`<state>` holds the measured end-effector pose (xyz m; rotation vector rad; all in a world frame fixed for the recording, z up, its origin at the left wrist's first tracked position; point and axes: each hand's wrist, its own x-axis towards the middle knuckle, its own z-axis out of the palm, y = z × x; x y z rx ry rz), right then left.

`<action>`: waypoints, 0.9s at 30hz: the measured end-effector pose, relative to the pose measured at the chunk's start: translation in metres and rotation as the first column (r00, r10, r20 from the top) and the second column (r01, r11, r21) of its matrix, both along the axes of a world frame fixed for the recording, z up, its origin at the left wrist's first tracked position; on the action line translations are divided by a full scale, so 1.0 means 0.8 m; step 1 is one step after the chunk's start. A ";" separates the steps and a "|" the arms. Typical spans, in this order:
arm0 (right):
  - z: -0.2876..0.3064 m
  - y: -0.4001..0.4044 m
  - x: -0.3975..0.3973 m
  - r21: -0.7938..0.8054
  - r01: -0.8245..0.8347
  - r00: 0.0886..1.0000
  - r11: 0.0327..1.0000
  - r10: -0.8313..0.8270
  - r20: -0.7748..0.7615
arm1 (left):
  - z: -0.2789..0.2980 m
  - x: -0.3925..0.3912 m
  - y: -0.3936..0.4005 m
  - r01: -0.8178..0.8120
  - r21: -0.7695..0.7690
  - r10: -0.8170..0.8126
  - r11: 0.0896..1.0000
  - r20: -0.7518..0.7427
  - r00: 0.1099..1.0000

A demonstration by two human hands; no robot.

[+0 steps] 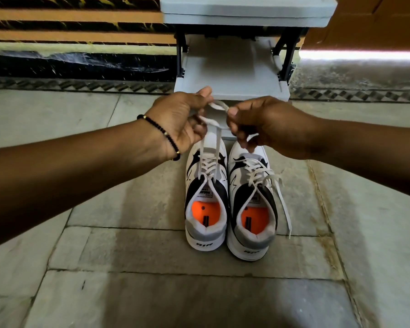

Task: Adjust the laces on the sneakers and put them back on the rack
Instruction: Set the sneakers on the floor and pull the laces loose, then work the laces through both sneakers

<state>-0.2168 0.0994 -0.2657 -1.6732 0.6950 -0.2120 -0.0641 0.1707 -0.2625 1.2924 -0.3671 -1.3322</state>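
Pale grey rack [234, 74], shelves bare, standing against the wall. Two white-and-black sneakers [230, 204] side by side on stone floor [152, 268] before it, orange insoles inside. Left hand [182, 124] and right hand [258, 124] pinched on flat white laces [217, 117] of left shoe; right shoe's lace trailing loose

Head-worn view, forward and down, close over hands [182, 121], floor [128, 268] and rack [234, 76].

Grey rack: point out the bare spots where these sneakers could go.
The pale grey rack has a bare middle shelf between its black side brackets. Stone floor left of the white-and-black sneakers is bare. Crowded: the shelf's front edge, where both hands pull white laces.
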 end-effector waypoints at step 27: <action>-0.068 -0.050 -0.034 -0.493 -0.331 0.609 0.805 -0.217 -0.763 | -0.153 0.072 0.041 0.150 0.616 -0.617 0.774 0.786 -0.046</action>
